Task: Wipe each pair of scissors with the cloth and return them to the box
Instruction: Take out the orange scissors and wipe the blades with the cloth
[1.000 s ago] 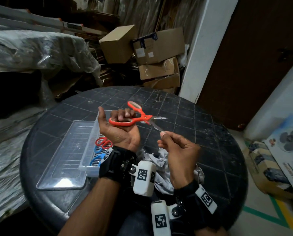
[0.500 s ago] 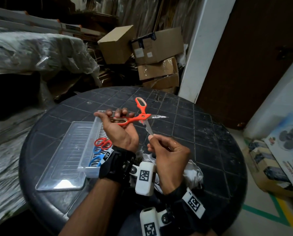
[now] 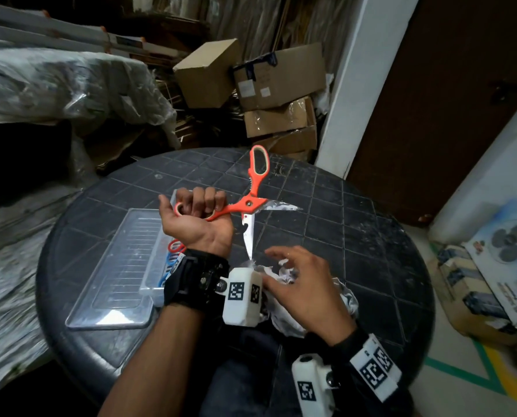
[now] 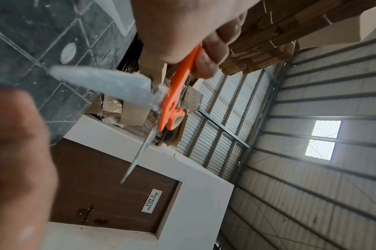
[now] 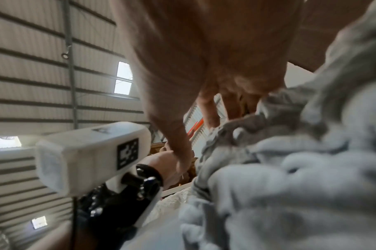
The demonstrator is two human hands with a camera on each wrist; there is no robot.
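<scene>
At nine o'clock sits the box (image 3: 124,266). Our left hand (image 3: 200,227) grips the orange scissors (image 3: 248,203) by one handle loop, blades splayed. Our right hand (image 3: 305,284), fingers spread, reaches the cloth (image 3: 344,299) at five o'clock. We should bunch it thick and wipe from pivot to tip.

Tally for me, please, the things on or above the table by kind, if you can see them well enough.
Orange scissors: 1
Cloth: 1
Clear box: 1
Lid: 1
Total: 4, plus red and blue handles in the box, too hidden to count.
</scene>
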